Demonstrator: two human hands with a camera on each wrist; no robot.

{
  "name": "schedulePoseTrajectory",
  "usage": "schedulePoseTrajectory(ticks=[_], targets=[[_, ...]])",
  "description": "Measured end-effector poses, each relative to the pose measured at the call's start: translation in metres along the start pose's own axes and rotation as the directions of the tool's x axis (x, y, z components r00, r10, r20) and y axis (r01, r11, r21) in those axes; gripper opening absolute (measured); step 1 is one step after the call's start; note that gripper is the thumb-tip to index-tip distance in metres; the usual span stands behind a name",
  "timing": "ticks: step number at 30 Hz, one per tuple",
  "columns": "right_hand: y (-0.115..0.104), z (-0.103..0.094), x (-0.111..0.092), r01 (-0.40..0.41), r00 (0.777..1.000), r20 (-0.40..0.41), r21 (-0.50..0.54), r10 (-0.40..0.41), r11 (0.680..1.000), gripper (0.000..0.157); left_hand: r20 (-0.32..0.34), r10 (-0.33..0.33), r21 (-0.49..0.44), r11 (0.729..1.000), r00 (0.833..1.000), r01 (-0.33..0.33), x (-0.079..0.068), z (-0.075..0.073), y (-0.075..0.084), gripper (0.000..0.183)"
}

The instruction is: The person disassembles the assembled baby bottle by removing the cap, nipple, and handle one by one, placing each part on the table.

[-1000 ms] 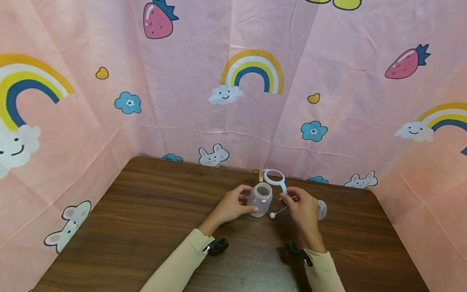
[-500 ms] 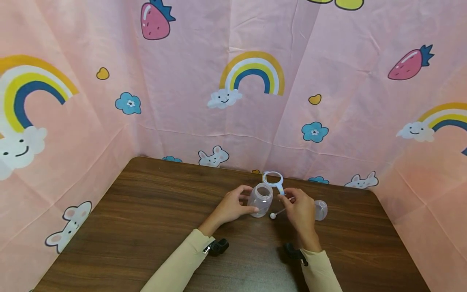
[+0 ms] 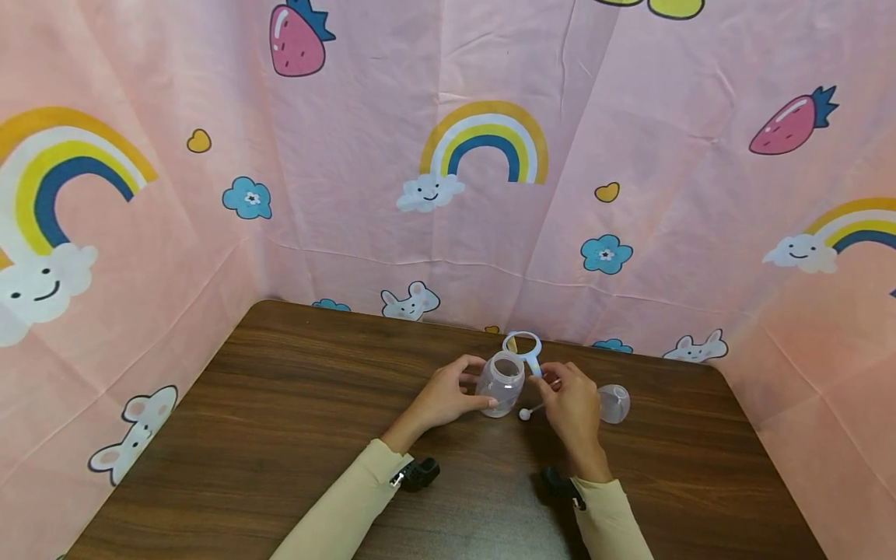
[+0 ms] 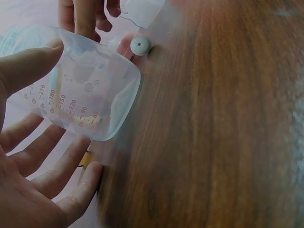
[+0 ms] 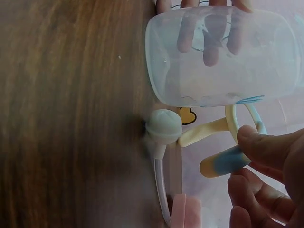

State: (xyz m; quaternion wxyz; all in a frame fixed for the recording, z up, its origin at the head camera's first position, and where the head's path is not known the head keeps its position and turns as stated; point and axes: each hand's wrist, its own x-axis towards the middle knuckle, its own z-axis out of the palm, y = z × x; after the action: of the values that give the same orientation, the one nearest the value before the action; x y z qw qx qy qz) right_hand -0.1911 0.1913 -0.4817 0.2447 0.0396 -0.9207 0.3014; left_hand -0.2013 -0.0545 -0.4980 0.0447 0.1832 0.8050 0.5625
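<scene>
A clear baby bottle (image 3: 501, 386) with red measuring marks stands open-topped, neck upward, near the table's back. My left hand (image 3: 448, 395) holds it from the left, thumb on the near side and fingers beyond. Just behind and right of the bottle is a pale blue and cream two-handled ring (image 3: 534, 364). My right hand (image 3: 570, 398) pinches one of its handles (image 5: 225, 161), which is blue with a yellowish tip. Beneath that hand lies a straw with a white weighted ball (image 5: 164, 127); its tube runs toward a pink piece (image 5: 186, 211), mostly out of sight.
A clear domed cap (image 3: 614, 404) sits to the right of my right hand. The brown wooden table (image 3: 294, 420) stretches left and forward. Pink printed cloth (image 3: 350, 194) hangs behind its back edge and along the sides.
My right hand has shifted slightly left with the handle ring, which has come lower and closer behind the bottle's neck. More of the domed cap shows. The left hand and bottle have barely moved.
</scene>
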Motion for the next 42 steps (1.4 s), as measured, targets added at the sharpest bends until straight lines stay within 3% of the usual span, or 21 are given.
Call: schedulePoseTrajectory(ticks=[26,42], targets=[[0.000,0.013,-0.005,0.095,0.995,0.030,0.000,-0.095,0.995,0.016,0.009,0.002,0.010,1.000,1.000,-0.002,-0.002,0.000,-0.004,0.063],[0.001,0.019,-0.007,0.069,0.996,0.065,-0.021,-0.068,0.997,0.013,0.002,0.006,0.009,1.000,1.000,-0.006,-0.001,0.000,-0.005,0.063]])
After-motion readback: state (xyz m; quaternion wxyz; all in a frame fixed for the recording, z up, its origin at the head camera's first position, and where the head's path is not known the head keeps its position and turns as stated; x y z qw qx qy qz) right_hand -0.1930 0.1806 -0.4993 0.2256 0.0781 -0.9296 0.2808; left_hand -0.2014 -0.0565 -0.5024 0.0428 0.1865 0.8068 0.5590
